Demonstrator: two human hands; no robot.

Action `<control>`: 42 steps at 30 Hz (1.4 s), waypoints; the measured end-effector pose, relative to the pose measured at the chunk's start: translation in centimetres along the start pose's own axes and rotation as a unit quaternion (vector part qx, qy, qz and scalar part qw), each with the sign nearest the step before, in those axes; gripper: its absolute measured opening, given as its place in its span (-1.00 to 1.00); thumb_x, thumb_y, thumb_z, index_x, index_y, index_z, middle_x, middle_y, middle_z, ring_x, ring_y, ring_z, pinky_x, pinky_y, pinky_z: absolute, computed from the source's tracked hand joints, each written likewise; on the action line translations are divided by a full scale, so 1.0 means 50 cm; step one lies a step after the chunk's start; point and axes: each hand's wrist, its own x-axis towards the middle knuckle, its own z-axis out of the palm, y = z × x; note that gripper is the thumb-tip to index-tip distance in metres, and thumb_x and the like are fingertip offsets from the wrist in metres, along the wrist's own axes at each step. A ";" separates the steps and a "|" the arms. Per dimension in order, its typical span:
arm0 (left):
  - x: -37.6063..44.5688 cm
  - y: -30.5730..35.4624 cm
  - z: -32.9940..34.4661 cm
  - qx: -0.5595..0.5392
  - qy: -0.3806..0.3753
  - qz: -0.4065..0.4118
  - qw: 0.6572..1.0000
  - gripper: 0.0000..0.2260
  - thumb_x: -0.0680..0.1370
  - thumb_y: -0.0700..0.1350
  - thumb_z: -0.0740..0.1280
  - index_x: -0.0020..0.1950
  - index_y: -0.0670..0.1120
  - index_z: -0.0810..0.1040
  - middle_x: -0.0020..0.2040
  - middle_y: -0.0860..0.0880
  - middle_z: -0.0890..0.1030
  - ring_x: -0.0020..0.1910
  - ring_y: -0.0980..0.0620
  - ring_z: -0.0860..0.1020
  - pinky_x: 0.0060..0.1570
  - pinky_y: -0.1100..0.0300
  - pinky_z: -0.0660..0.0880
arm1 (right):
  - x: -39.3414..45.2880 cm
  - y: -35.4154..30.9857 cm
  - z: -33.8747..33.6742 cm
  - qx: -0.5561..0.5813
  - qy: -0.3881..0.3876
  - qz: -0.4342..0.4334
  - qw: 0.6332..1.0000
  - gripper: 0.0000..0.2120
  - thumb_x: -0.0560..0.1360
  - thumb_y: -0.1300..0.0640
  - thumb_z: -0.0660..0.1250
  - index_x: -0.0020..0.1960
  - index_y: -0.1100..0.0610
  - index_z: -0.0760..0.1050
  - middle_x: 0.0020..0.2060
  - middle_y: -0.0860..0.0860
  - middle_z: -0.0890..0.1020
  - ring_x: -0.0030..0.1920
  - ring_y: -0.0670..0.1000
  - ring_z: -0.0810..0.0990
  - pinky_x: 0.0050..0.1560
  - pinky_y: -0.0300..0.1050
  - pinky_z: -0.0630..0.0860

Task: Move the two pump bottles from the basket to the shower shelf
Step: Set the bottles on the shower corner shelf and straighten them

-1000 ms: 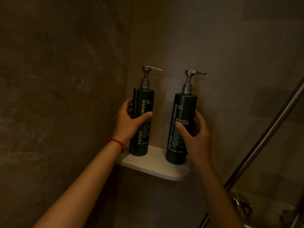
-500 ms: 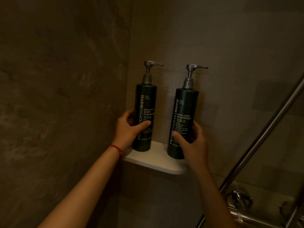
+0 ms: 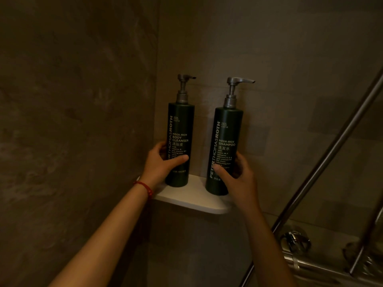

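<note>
Two dark green pump bottles stand upright on the white corner shower shelf (image 3: 192, 198). The body cleanser bottle (image 3: 180, 129) is on the left, close to the corner. The shampoo bottle (image 3: 227, 133) is on the right, near the shelf's front edge. My left hand (image 3: 160, 162), with a red string on the wrist, wraps the lower part of the body cleanser bottle. My right hand (image 3: 238, 175) grips the lower part of the shampoo bottle. Both silver pump nozzles point right. The basket is out of view.
Dark stone-look walls meet in the corner behind the shelf. A slanted metal rail (image 3: 329, 154) runs down the right side. Chrome shower fittings (image 3: 296, 242) and a horizontal bar (image 3: 323, 268) sit at the lower right.
Both hands have slid down the bottles to their lower parts. The labels now face me. The bottles stay standing on the shelf.
</note>
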 end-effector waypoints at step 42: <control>0.015 -0.036 -0.038 -0.021 -0.044 0.010 0.999 -0.54 0.38 -0.29 0.38 0.26 -0.14 0.38 -0.08 0.14 0.48 -0.04 0.13 0.47 -0.21 0.36 0.45 | -0.013 0.019 0.042 -0.062 0.047 0.003 0.997 -0.37 0.34 0.03 0.43 0.34 -0.05 0.28 0.14 -0.10 0.47 0.12 -0.07 0.48 0.08 -0.13 0.45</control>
